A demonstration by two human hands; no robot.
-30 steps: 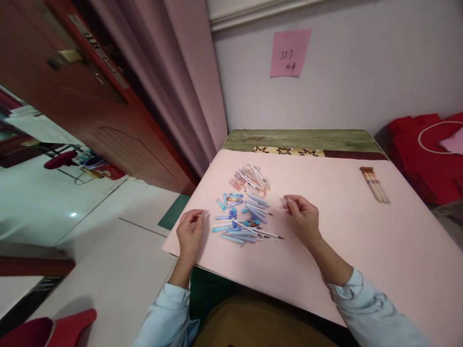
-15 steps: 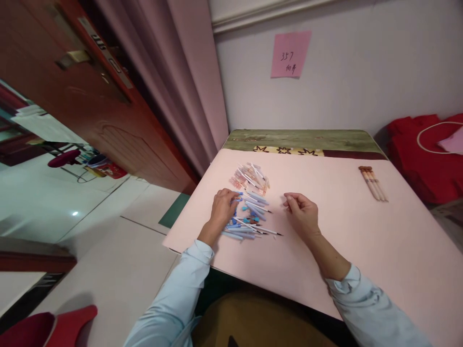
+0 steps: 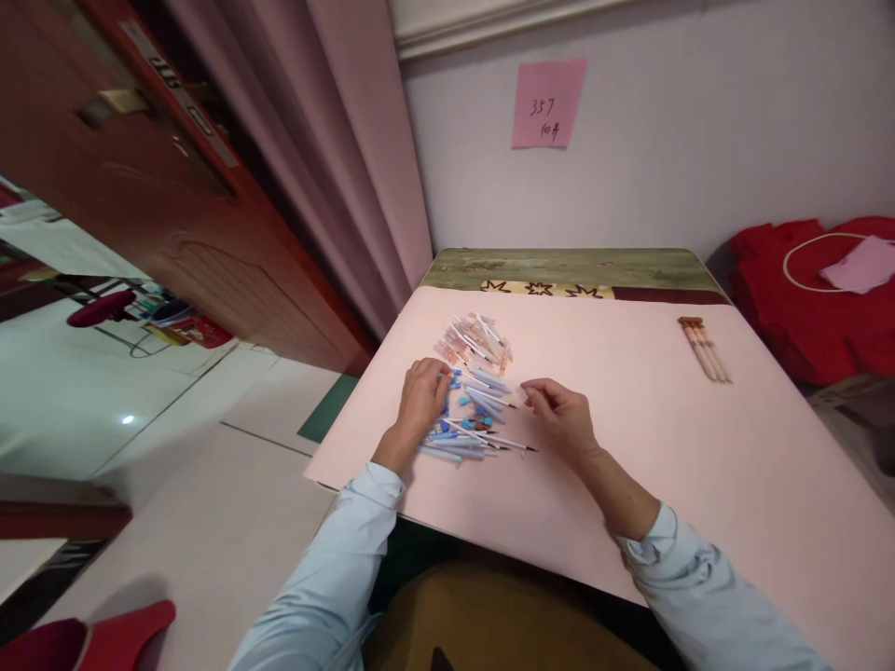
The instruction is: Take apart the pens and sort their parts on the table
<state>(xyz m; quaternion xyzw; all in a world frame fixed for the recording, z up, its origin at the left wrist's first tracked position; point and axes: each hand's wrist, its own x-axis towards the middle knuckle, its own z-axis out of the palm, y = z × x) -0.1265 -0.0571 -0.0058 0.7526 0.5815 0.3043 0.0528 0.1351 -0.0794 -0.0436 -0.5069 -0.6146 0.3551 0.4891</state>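
My left hand (image 3: 419,399) rests at the left side of a pile of pen parts, its fingers bent together over small blue pieces (image 3: 456,378); what lies between the fingertips is hidden. Pale blue pen barrels (image 3: 484,407), white refills (image 3: 516,444) with dark tips and blue and brown pieces (image 3: 476,424) make up this pile. To its right, just above the table, is my right hand (image 3: 565,419), with thumb and fingers drawn together. Anything in that pinch is too small to make out. Behind the blue parts lies a heap of pink and clear pen parts (image 3: 479,340) with white refills.
Three pens with brown tops (image 3: 705,349) lie side by side at the right on the pink table cover (image 3: 629,363). A red cloth bundle (image 3: 804,289) is beyond the right edge. Curtain (image 3: 370,140) and wooden door (image 3: 230,261) stand to the left.
My right hand has moved left, closer to the blue pen parts. My left hand stays at the pile's left side. The view has turned slightly to the right.
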